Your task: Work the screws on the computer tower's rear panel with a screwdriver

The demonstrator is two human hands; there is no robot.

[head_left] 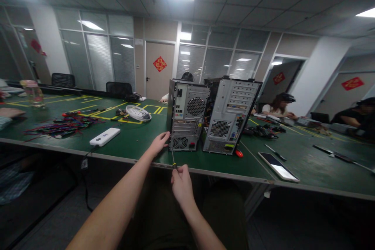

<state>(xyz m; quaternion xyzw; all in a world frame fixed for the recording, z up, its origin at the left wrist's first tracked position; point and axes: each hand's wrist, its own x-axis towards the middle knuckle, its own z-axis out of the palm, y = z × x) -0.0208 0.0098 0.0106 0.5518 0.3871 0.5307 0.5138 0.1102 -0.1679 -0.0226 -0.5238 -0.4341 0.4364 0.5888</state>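
Observation:
A desktop computer case stands upright on the green table, with its back panel of ports, slots and a round fan grille facing me. My left hand rests at the lower left edge of this case, its fingers stretched against the side. My right hand grips the dark and yellow handle of a screwdriver at the table's front edge. The long thin shaft points up toward the case's lower left corner; whether its tip sits in a screw is too small to tell.
Right of that case stands a second computer case. A phone and a knife-like tool lie farther right. On the left are a white power bank, a pile of coloured wires and a white basket. Other people sit across the table.

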